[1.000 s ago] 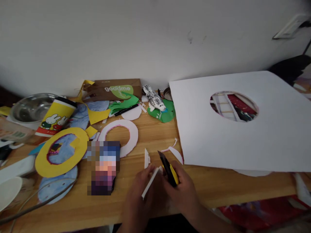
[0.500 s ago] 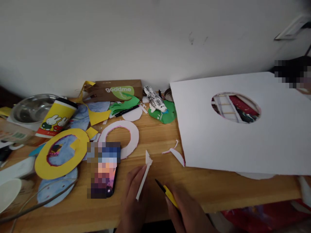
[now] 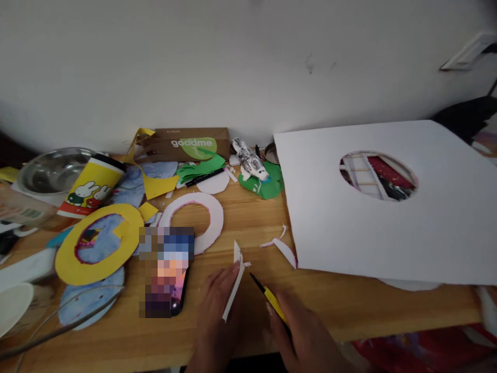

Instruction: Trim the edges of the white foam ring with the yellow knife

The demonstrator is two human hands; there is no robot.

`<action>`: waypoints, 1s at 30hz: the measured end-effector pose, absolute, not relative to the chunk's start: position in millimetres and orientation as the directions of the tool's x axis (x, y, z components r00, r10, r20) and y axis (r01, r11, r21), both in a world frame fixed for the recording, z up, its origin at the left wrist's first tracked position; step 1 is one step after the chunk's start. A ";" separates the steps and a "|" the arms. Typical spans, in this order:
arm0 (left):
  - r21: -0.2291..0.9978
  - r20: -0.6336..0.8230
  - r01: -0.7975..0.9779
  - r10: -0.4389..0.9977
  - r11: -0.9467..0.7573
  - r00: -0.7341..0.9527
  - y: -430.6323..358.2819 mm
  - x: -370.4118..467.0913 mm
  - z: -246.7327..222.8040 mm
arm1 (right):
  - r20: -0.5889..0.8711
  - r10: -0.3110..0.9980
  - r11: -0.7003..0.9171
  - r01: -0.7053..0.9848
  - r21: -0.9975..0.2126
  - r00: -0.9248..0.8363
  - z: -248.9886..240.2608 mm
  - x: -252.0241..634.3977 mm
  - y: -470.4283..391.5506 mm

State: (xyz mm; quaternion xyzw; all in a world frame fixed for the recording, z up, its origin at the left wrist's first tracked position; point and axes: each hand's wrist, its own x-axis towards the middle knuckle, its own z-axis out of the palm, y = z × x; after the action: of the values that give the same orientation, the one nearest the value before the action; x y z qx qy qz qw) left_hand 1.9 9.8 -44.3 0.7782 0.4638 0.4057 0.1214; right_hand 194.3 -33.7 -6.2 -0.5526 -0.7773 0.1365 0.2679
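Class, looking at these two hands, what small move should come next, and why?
Probably ease the cutter in the right hand towards the white piece: the left hand holds it, and the blade points its way, apparently without touching.

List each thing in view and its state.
left hand: closed on white strip
right hand: closed on cutter
white strip: held
cutter: held, blade end forward
phone: screen lit
metal bowl: upright, uncovered
white board: oval hole cut
white ring: centre cut out
yellow ring: centre cut out
wall socket: plug inserted
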 end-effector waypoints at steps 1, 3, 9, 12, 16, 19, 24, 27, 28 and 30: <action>0.562 0.526 0.617 0.813 -0.552 0.248 9.8 1.8 -45.1 | 0.269 0.931 0.355 0.784 -0.510 -0.247 -5.6 194.0 -33.7; 0.570 0.542 0.594 0.803 -0.567 0.247 9.1 1.7 -46.5 | 0.267 0.931 0.356 0.779 -0.516 -0.249 -3.5 194.2 -33.6; 0.618 0.526 0.604 0.836 -0.503 0.158 4.7 5.5 -44.2 | 0.217 0.954 0.294 0.794 -0.532 -0.207 5.0 197.7 -30.5; 0.630 0.527 0.582 0.834 -0.514 0.166 6.0 7.7 -41.5 | 0.112 0.970 0.242 0.778 -0.581 -0.217 10.9 198.5 -28.3; 0.648 0.539 0.567 0.832 -0.509 0.131 8.4 7.8 -41.2 | -0.001 0.972 0.182 0.758 -0.626 -0.235 15.2 199.3 -28.2; 0.663 0.528 0.550 0.838 -0.508 0.138 7.8 7.0 -42.0 | -0.033 0.972 0.164 0.766 -0.622 -0.235 12.8 200.3 -28.9; 0.676 0.526 0.518 0.836 -0.524 0.159 6.7 6.0 -42.6 | -0.100 0.966 0.130 0.784 -0.606 -0.238 8.9 198.9 -26.4; 0.687 0.529 0.510 0.837 -0.518 0.137 7.8 6.5 -42.4 | -0.121 0.964 0.128 0.809 -0.573 -0.238 5.0 195.3 -25.4; 0.690 0.530 0.507 0.838 -0.516 0.130 7.9 6.7 -42.1 | -0.140 0.962 0.122 0.825 -0.552 -0.236 2.7 193.8 -25.6; 0.693 0.534 0.504 0.837 -0.516 0.121 7.1 6.5 -41.4 | -0.190 0.954 0.108 0.854 -0.509 -0.234 -2.6 190.6 -26.7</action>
State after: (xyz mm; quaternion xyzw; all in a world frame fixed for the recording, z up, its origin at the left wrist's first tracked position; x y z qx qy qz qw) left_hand 6.5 7.1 -41.4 0.7280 0.4603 0.4773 0.1744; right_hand 190.6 -26.7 -2.6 -0.6119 -0.7385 0.2673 0.0931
